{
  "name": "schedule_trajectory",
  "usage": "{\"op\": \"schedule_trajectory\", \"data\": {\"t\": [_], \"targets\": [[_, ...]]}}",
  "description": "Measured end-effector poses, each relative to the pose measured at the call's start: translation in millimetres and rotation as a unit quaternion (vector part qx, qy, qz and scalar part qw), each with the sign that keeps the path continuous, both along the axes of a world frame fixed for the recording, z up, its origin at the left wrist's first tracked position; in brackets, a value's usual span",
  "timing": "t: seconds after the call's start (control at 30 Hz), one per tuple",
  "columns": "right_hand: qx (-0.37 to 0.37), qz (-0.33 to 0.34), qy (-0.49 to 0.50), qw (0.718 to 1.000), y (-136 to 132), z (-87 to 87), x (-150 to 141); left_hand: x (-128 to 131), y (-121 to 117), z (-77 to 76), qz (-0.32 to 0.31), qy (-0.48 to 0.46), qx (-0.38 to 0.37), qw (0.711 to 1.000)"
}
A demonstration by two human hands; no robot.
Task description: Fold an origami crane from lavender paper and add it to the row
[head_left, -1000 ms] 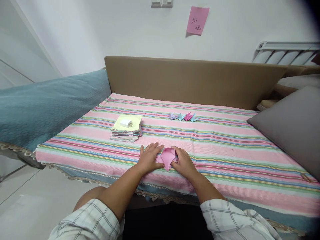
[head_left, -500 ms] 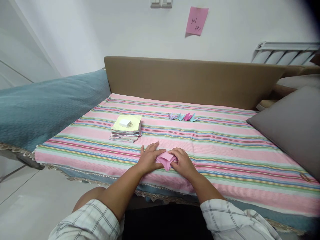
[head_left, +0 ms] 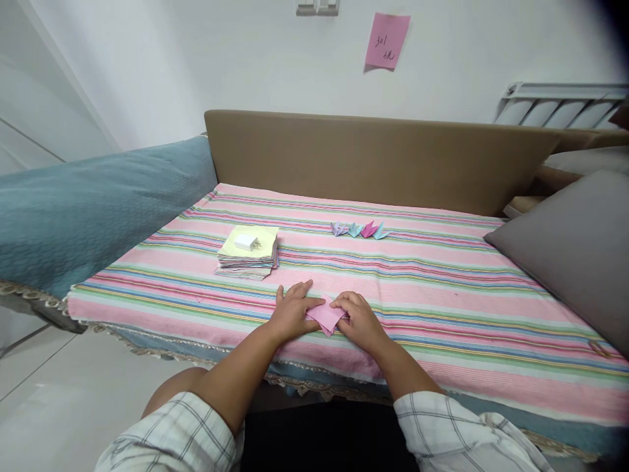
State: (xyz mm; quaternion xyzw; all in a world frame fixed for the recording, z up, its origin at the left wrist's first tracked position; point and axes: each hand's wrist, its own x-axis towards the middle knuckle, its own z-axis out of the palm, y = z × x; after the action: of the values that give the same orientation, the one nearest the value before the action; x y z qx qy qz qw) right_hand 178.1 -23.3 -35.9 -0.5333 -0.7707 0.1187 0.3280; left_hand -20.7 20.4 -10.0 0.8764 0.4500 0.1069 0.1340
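Observation:
A partly folded sheet of pink origami paper (head_left: 326, 316) lies on the striped cloth near the front edge, between my two hands. My left hand (head_left: 293, 312) rests at its left side, thumb and a lower part of the hand on the paper, the other fingers spread on the cloth. My right hand (head_left: 358, 320) pinches the right corner between thumb and bent fingers. The top layer now lies down over the lower folds and hides them. Farther back stand several folded paper cranes (head_left: 369, 229) in a row, purple, light blue and magenta.
To the left, a stack of square paper (head_left: 248, 259) carries a white plug adapter (head_left: 246, 242). A grey cushion (head_left: 574, 242) leans at the right. Behind the striped cloth (head_left: 432, 262) rises a brown headboard (head_left: 373, 157); a pink note (head_left: 387, 41) hangs on the wall.
The upper flap of the pink paper has come down toward me, covering the open folds. My hands have stayed almost in place.

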Motion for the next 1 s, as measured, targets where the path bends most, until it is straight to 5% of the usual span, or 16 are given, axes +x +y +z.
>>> {"op": "schedule_trajectory", "data": {"t": [1.0], "targets": [[-0.002, -0.011, -0.017, 1.0, -3.9, 1.7, -5.0, -1.1, 1.8, -0.7, -0.049, -0.039, -0.009, 0.998]]}}
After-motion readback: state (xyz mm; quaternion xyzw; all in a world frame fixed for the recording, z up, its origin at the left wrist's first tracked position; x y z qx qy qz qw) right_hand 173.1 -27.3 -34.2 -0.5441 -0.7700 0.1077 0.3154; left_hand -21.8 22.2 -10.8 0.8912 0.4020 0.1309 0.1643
